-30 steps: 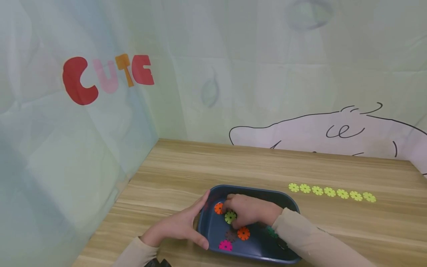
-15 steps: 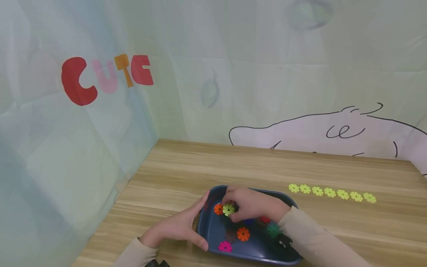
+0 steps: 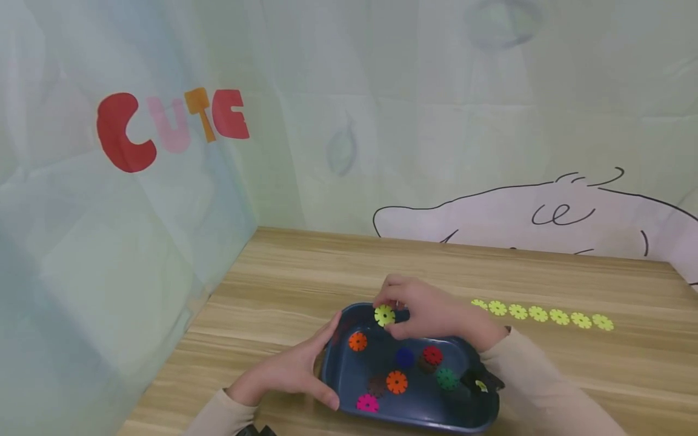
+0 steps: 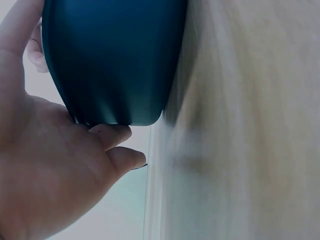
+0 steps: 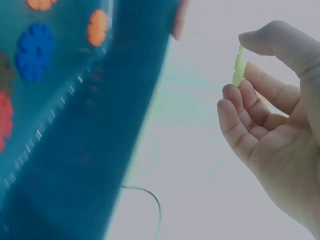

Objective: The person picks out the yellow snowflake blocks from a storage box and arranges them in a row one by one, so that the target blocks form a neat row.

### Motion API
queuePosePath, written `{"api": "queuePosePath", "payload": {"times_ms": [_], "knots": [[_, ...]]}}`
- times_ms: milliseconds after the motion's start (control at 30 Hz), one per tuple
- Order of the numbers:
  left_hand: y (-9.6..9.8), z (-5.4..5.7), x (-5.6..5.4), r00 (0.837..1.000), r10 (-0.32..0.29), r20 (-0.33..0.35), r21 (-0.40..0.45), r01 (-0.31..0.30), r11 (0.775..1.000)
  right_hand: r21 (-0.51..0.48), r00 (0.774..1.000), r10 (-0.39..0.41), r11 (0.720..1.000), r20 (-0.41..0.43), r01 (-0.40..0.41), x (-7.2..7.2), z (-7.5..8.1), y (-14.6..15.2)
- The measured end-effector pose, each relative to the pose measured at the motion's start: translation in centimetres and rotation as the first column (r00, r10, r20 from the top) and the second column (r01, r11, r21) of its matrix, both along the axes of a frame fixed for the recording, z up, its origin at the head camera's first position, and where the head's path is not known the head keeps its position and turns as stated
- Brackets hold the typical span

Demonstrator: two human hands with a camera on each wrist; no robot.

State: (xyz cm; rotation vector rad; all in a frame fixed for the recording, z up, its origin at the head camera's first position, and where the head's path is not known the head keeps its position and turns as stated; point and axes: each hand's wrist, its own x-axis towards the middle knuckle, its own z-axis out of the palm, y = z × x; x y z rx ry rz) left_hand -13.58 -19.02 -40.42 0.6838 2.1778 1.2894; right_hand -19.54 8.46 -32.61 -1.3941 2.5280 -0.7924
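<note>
My right hand [image 3: 436,312] pinches a yellow-green snowflake disc [image 3: 384,315] between thumb and fingers, over the far rim of a dark blue tray [image 3: 340,378]. The right wrist view has the disc [image 5: 239,67] edge-on at the fingertips, apart from the tray wall. With thumb and fingers spread around the tray's left end, my left hand [image 3: 291,366] holds it on the table. Inside the tray lie orange discs [image 3: 397,382], a pink disc [image 3: 368,403], a blue disc [image 3: 405,357], a red disc [image 3: 432,355], a green disc [image 3: 448,379] and dull brown discs [image 3: 377,385].
A straight row of several yellow-green discs [image 3: 538,313] lies on the wooden table [image 3: 305,266], right of the tray. Printed cloth walls [image 3: 305,151] stand behind and at the left. The black wrist camera [image 3: 482,381] overlaps the tray's right end.
Between my right fingers, the yellow-green disc has risen from the tray floor toward the far rim. More discs in the tray have come into sight. The left hand has stayed at the tray.
</note>
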Motion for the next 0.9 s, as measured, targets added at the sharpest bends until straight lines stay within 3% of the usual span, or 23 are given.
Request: {"api": "queuePosePath", "payload": {"times_ms": [400,600,900], "knots": [[-0.1,-0.1,0.2,1.0,0.01,-0.012,-0.006,-0.01,1.0,-0.083,0.982,-0.151,0.986,-0.114,0.142,-0.3,2.5,6.6],[0.0,-0.1,0.1,1.0,0.005,-0.012,-0.009,-0.006,1.0,-0.089,0.949,-0.238,0.97,-0.208,0.224,-0.2,2.5,10.2],[0.0,0.0,0.2,1.0,0.007,-0.016,-0.006,-0.007,1.0,-0.084,0.898,-0.361,0.932,-0.252,0.352,0.1,1.3,16.0]]}}
